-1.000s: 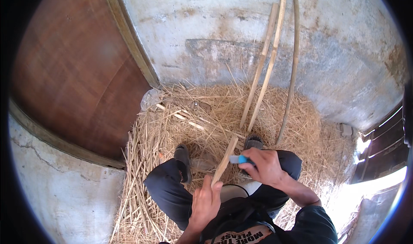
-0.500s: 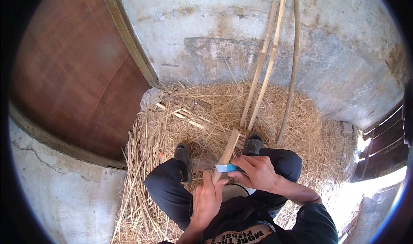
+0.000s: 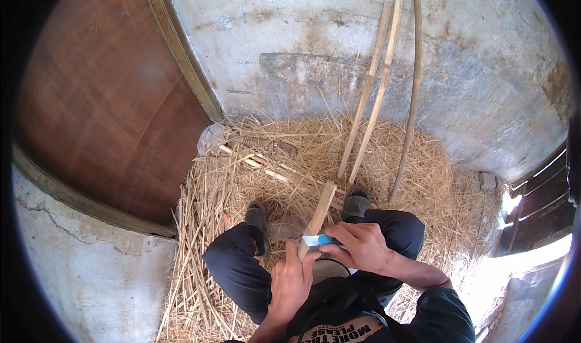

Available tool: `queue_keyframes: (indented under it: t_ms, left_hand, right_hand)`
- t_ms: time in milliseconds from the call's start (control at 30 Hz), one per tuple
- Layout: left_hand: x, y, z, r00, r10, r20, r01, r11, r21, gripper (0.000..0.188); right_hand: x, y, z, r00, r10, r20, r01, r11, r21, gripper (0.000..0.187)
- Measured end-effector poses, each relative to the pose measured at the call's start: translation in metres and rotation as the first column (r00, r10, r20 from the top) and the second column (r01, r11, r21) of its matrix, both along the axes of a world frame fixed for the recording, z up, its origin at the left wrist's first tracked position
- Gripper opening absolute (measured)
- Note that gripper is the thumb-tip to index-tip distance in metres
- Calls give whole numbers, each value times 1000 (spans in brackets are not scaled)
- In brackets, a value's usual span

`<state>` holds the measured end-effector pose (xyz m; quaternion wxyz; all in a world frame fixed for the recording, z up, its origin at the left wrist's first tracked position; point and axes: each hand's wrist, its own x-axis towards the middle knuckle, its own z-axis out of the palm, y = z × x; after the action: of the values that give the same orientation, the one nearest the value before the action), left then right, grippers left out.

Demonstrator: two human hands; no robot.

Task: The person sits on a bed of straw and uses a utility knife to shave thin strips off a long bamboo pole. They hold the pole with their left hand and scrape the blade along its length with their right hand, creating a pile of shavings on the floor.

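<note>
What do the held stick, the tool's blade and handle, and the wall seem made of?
Stick: bare wood, by its pale tan colour and squared edges.
Blade: probably metal, being smooth and silvery.
Handle: perhaps plastic, from its bright blue; the right hand covers much of it.
Wall: likely plaster or cement, its dull surface stained and patchy.

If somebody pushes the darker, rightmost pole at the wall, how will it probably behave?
The darker pole would probably slip sideways, since it seems only to lean on the wall. Its rounded look suggests it may roll. Standing without much sag, it is likely stiff.
</note>
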<state>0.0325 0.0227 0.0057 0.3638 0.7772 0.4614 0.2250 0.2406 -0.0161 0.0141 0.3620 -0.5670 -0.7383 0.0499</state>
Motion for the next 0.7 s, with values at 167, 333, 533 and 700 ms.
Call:
queue_keyframes:
  t_ms: [167, 333, 533, 700]
  left_hand:
    - [0, 2, -3, 1000, 7, 24, -7, 1000, -16, 38]
    - [-1, 1, -1, 999, 1, 47, 0, 1000, -20, 38]
    - [3, 2, 5, 996, -19, 92, 26, 997, -70, 38]
    - [1, 3, -4, 990, -57, 126, 64, 997, -51, 41]
  right_hand:
    - [0, 3, -3, 999, -7, 36, 6, 1000, 25, 31]
    - [-2, 1, -4, 999, -3, 33, 2, 1000, 28, 32]
    - [-2, 0, -6, 999, -4, 47, 1, 998, 55, 35]
    - [-4, 0, -7, 997, 19, 69, -23, 998, 57, 34]
